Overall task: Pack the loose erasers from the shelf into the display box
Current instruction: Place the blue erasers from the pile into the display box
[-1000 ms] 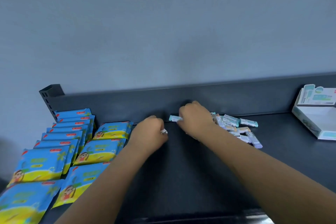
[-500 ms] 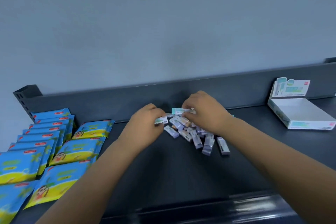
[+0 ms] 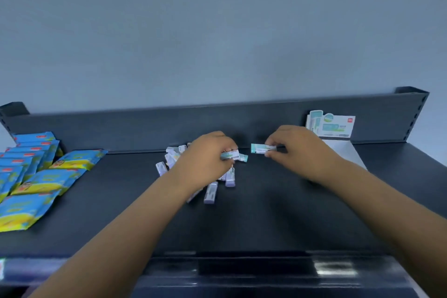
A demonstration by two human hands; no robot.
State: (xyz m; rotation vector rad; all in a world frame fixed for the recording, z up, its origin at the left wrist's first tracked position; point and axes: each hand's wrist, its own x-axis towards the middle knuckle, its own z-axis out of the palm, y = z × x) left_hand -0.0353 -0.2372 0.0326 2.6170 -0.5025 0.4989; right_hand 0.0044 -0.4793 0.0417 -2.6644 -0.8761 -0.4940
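Head view: pinches eraser (image 3: 260, 147) in right hand (image 3: 300, 150), now right of pile (image 3: 210, 192), nearing display box (image 3: 333, 126); pinches second eraser (image 3: 231, 154) in left hand (image 3: 205, 157).

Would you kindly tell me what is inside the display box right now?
Only bare white floor shows inside the display box; no erasers are visible there. The right hand, pinching an eraser, and its forearm cover the box's left part, so that is hidden.

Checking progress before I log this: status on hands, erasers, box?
Left hand pinches an eraser above the pile. Right hand pinches a second eraser, apart from the pile. Box behind right hand, partly hidden. Nothing in the way.
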